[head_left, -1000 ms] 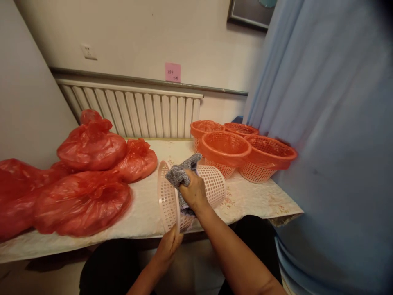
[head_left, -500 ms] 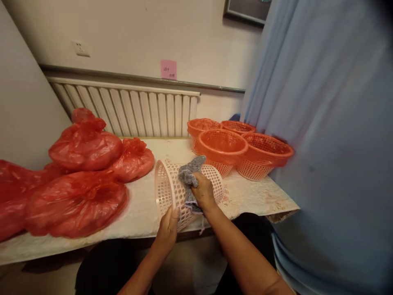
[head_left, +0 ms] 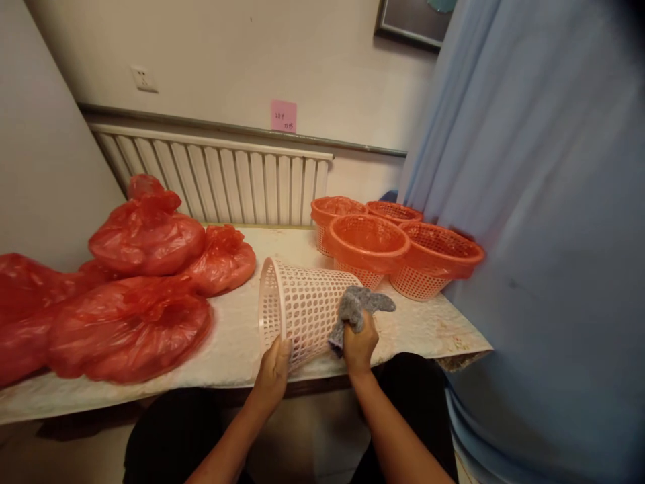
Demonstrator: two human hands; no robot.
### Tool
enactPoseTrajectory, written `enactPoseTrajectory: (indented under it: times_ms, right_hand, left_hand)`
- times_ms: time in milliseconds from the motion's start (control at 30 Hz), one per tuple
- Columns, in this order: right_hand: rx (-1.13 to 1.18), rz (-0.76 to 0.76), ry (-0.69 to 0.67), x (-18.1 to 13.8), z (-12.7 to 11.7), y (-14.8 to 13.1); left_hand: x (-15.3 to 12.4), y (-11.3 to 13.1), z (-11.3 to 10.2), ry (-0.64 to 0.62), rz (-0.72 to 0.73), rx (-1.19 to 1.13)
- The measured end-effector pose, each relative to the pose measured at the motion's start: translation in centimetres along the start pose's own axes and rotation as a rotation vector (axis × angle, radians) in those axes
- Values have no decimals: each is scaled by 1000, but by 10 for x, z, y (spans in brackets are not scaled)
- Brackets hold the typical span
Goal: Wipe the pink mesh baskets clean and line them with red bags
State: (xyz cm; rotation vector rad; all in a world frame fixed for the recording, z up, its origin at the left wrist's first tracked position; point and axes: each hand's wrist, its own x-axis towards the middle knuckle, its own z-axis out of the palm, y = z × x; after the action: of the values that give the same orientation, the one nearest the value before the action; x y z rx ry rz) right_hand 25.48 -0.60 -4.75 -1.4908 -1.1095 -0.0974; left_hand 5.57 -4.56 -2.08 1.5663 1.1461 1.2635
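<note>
Grey textured cloth (head_left: 353,310), bunched in the right hand (head_left: 361,341), is now sitting at the base end of the pale pink perforated plastic basket (head_left: 312,306), having shifted rightward from mid-wall since the earlier frame. Basket position: it is lying on its side before the person, its mouth facing leftward. At the near rim the left hand (head_left: 273,370) is clamping the edge, its fingers mostly hidden; farther right, the right hand is closing firmly around the cloth. Judging by its thin lattice, the basket is looking light, fairly stiff yet slightly flexible, smooth and prone to rolling; the thicker rim is offering the surest hold, while the lattice is seeming likelier to crack under hard pressure. On the supporting surface, bulging red plastic bags (head_left: 131,329) are occupying the left, a pale flower-printed table covering (head_left: 423,329) is showing slight wrinkles, and four upright perforated baskets with red plastic liners (head_left: 418,282) are standing close together at right. Behind, a cream ribbed radiator (head_left: 226,178) is running along the wall, a square pink paper note (head_left: 283,116) is hanging above it, and a pale blue fabric curtain (head_left: 529,235) is enclosing the right side.
</note>
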Motion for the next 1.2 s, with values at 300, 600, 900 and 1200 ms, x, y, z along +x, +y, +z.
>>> enactPoseTrajectory:
  times_ms: [300, 600, 900, 1200]
  right_hand:
    - [307, -350, -277, -38, 2, -85]
    - [249, -303, -404, 17, 13, -129]
    - [186, -252, -461, 21, 4, -129]
    - [210, -276, -498, 26, 3, -102]
  left_hand:
    - [-5, -8, -4, -37, 44, -9]
    - [-32, -41, 0, -53, 36, 48]
    - [-30, -24, 4, -149, 0, 30]
    - [-12, 10, 13, -26, -31, -12]
